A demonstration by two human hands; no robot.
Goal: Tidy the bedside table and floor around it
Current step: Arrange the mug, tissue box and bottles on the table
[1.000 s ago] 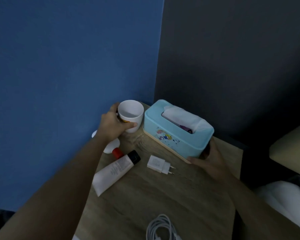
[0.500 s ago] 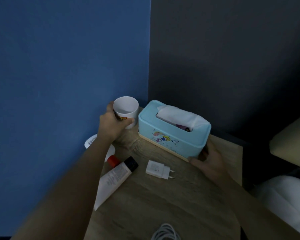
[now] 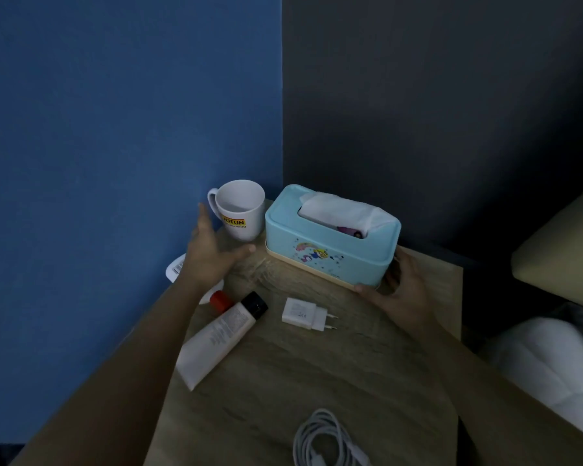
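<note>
Two hands work the bench (image 3: 317,381): left hand (image 3: 212,257) spread open beside the mug (image 3: 241,210) at eleven o'clock, right hand (image 3: 403,294) gripping the light, rigid tissue box (image 3: 330,243) by its end

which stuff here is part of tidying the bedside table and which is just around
Part of the job: mug, tissue box, cream tube, charger plug, coiled cable, red-capped item, left hand, right hand.

Just around: blue wall, bed.
</note>
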